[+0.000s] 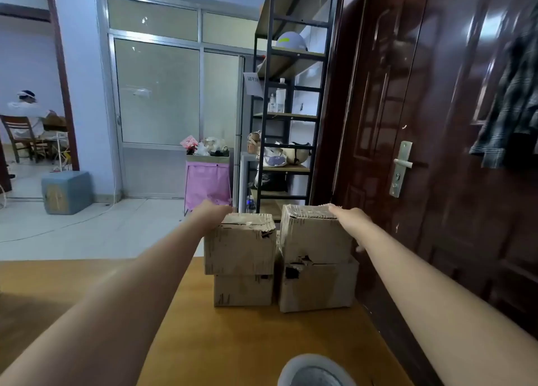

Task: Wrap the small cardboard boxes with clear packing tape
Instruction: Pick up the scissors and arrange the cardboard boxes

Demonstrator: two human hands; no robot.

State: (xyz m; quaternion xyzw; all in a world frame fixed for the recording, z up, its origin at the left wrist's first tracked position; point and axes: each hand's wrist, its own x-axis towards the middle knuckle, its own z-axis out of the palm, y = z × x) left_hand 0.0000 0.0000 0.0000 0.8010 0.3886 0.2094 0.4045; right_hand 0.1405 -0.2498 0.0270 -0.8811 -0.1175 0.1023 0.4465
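Wooden tabletop point(233, 342) is filling the near ground, with a tape roll point(316, 371) peeking in at the bottom edge. Further along, four cardboard boxes are sitting in two stacks side by side. The left hand point(214, 212) is reaching over the far edge of the upper left box point(240, 247); its fingers are hidden behind the box, so I cannot tell its grip. The right hand point(350, 219) is clasping the upper right box point(316, 234), fingers curling round its side. A dark door point(436, 109) is crowding the right. Beyond are a pink bin point(208, 184), black shelving point(291, 100) and a frosted sliding door point(163, 94).
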